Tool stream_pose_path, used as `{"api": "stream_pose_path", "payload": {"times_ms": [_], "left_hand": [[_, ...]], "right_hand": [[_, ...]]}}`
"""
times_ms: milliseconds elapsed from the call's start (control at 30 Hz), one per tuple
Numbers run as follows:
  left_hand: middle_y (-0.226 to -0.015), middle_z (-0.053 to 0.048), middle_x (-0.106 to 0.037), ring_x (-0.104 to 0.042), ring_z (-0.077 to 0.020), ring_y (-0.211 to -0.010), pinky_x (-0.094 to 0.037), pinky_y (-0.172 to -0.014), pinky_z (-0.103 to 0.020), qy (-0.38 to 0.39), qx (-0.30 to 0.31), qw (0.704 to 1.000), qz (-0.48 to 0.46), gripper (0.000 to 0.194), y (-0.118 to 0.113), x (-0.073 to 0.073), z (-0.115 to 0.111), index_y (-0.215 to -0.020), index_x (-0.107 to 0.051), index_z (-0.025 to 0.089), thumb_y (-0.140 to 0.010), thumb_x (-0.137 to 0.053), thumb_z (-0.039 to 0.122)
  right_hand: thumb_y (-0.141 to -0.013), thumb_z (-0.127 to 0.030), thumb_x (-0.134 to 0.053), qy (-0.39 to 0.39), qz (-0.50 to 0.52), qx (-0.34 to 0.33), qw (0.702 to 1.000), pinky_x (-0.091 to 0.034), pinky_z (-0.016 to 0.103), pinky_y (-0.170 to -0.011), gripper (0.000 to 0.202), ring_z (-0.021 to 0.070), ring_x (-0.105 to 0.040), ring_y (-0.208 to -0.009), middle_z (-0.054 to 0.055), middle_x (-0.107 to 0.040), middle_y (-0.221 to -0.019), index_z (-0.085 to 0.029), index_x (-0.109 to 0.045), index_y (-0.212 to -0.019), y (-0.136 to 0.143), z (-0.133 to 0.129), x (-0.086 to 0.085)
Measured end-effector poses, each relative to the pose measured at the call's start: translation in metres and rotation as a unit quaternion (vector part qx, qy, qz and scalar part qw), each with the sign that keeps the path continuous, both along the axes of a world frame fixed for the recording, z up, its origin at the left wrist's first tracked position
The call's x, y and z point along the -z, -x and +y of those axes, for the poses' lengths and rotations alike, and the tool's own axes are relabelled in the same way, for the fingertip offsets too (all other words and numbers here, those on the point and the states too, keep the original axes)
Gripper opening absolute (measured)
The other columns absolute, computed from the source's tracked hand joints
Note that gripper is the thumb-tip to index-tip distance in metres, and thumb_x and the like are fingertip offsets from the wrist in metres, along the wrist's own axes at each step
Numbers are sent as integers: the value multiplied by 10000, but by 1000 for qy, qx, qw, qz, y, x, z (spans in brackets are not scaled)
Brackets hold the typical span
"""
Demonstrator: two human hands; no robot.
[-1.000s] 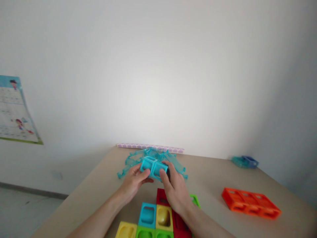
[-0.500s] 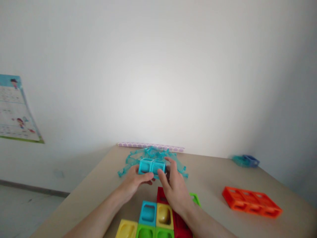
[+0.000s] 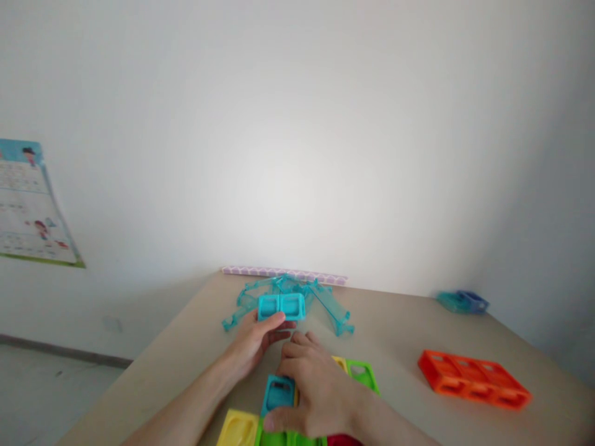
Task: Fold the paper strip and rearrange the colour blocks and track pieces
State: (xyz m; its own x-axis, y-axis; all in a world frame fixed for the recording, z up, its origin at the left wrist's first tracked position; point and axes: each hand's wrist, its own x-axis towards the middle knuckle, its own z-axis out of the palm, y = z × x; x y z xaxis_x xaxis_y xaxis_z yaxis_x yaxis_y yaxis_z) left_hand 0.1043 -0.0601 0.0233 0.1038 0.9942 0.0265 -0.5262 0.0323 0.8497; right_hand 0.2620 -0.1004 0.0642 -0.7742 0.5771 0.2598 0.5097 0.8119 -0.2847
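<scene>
My left hand (image 3: pixel 258 339) holds a light blue double block (image 3: pixel 292 306) with two hollow cells, its thumb on the front edge and its fingers below. In front of it, my right hand (image 3: pixel 318 385) lies over a group of joined coloured blocks. Its fingers curl over the far side and its thumb rests by a green block (image 3: pixel 273 438), so it grips the group. A blue block (image 3: pixel 277 395), a yellow block (image 3: pixel 238 427), another green block (image 3: pixel 365 372) and part of a red block (image 3: pixel 343 440) show around it. The hand hides the middle of the group.
Clear teal plastic pieces (image 3: pixel 332 306) lie in a pile behind the hands. A purple patterned strip (image 3: pixel 283 273) runs along the wall. An orange triple block (image 3: pixel 473 378) sits at the right, with dark blue and teal pieces (image 3: pixel 471 301) in the far right corner.
My right hand has let go of the light blue double block and come down onto the joined blocks. The double block stays in my left hand, turned slightly.
</scene>
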Motion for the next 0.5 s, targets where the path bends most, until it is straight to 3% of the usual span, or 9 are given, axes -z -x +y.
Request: {"api": "stream_pose_path", "payload": {"times_ms": [100, 333, 500], "left_hand": [[-870, -109, -744, -691, -245, -801, -523, -780, -357, 8, 55, 998, -1, 226, -12, 2, -9, -869, -715, 117, -705, -766, 264], [-794, -63, -735, -655, -193, -672, -516, -661, -317, 74, 35, 997, 3, 246, -20, 3, -13, -859, -692, 134, -675, -777, 275], [-744, -49, -719, -643, -185, -656, -507, -659, -312, 71, 48, 996, -3, 226, -19, 4, -11, -833, -682, 136, -673, -777, 264]], "right_hand": [[-722, -536, -713, 30, 14, -14, 999, -374, 364, -902, 353, 247, -562, -984, 56, -672, -921, -186, -681, -757, 0, 5, 2], [-666, -430, -798, 68, 13, 35, 997, -404, 316, -804, 309, 217, -597, -874, 46, -677, -834, -167, -651, -732, 2, 11, 8], [-664, -427, -810, 68, 32, 40, 996, -408, 309, -795, 318, 214, -590, -871, 33, -666, -830, -173, -629, -725, 2, 9, 9]]}}
